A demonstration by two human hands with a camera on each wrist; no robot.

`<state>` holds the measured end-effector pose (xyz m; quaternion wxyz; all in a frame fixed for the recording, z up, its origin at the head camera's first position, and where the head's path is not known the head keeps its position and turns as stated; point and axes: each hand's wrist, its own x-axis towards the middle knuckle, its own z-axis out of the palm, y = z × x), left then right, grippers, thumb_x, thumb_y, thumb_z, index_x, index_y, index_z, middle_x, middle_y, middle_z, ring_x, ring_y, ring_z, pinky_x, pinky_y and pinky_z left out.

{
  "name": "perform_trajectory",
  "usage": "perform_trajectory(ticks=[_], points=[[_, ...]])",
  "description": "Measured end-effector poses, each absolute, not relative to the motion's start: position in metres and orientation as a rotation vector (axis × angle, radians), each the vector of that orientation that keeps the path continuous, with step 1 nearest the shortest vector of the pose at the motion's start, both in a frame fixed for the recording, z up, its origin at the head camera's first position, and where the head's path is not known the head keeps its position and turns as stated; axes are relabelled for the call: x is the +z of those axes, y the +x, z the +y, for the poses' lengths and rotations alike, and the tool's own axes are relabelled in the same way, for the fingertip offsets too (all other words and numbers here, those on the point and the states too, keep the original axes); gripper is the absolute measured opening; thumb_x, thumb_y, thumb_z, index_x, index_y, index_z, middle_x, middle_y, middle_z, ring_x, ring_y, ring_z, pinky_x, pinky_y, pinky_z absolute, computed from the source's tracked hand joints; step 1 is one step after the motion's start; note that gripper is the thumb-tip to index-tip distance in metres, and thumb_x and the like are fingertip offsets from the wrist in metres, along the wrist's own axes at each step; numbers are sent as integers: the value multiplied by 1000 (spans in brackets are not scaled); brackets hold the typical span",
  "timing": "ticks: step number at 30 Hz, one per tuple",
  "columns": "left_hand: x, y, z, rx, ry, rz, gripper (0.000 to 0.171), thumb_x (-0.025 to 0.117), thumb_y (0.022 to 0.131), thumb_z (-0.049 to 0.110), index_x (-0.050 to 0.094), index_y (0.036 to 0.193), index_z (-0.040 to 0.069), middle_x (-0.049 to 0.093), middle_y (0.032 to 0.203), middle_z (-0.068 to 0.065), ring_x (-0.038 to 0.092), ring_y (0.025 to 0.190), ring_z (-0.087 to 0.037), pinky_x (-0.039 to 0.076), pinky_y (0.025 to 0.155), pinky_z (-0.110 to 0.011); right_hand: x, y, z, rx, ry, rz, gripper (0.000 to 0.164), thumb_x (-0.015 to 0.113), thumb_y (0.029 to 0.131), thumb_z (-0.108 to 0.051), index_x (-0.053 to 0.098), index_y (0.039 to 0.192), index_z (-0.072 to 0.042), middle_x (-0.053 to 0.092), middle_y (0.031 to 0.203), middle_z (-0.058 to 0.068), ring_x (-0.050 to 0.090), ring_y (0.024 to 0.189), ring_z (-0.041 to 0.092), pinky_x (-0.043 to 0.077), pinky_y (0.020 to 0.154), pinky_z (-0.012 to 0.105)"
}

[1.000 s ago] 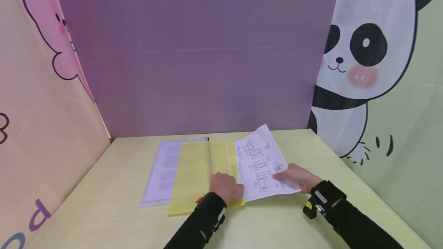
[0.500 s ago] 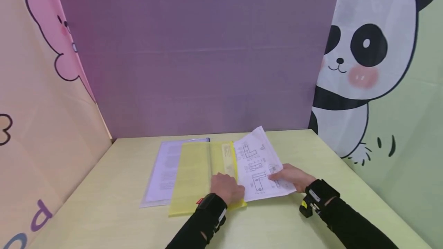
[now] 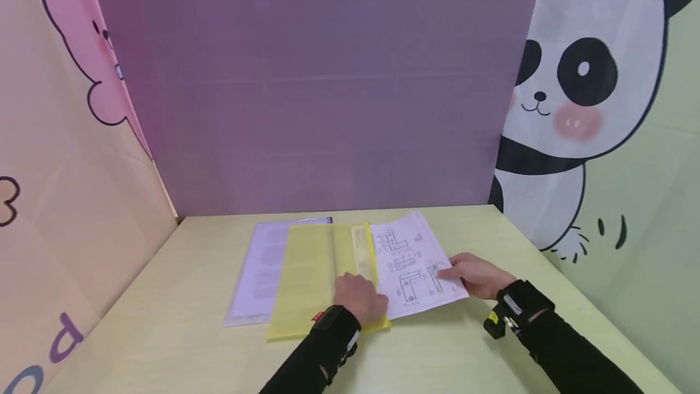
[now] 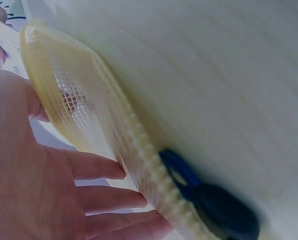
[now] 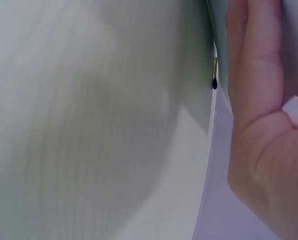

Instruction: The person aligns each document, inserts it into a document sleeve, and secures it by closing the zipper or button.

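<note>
A yellow mesh zip pouch (image 3: 307, 278) lies on the table, its opening facing right. My left hand (image 3: 361, 298) grips its near right part; in the left wrist view the thumb touches the zip edge and the fingers lie against the mesh (image 4: 74, 102). To its right, my right hand (image 3: 477, 275) holds white paper (image 3: 401, 248) printed with technical line drawings, thumb on top. The paper's left side meets the pouch mouth; how far it reaches inside is hard to tell. A pale label strip (image 3: 361, 247) shows through the mesh.
Partly under the pouch lies a clear lilac folder (image 3: 257, 278) with a printed page. A dark blue tab (image 4: 218, 205) hangs by the pouch edge in the left wrist view. A purple panel (image 3: 328, 90) stands behind the table (image 3: 164, 321), with printed cloths at both sides.
The paper first shifted left toward the pouch; its far corner has since dropped lower. My right hand went left, then back right. My left hand has stayed on the pouch.
</note>
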<state>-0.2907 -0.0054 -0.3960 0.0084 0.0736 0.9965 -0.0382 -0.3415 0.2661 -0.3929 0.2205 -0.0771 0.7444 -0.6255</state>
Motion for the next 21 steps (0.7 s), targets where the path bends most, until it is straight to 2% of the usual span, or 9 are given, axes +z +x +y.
perform_trajectory(ticks=[8,15,21], points=[[-396,-290,-4,-111,207,3115,51,47,94,50,56,63,11,53,65,-5,50,67,-24,44,69,-35,-397,-340,265,-1715,-195,2108,28,61,98,-1,62,123,14,73,105,14,71,91,27,60,79,36],[-394,-291,-1,-111,156,3080,51,47,94,50,62,75,6,54,71,-7,50,71,-25,43,68,-35,-401,-339,253,-1708,-238,2118,28,59,98,1,62,122,15,73,104,15,71,89,25,60,76,34],[-390,-290,0,-103,150,3092,52,48,94,51,64,75,5,56,73,-8,51,73,-25,44,69,-35,-401,-339,236,-1690,-240,2166,25,59,97,3,63,119,15,73,103,15,71,88,25,59,76,35]])
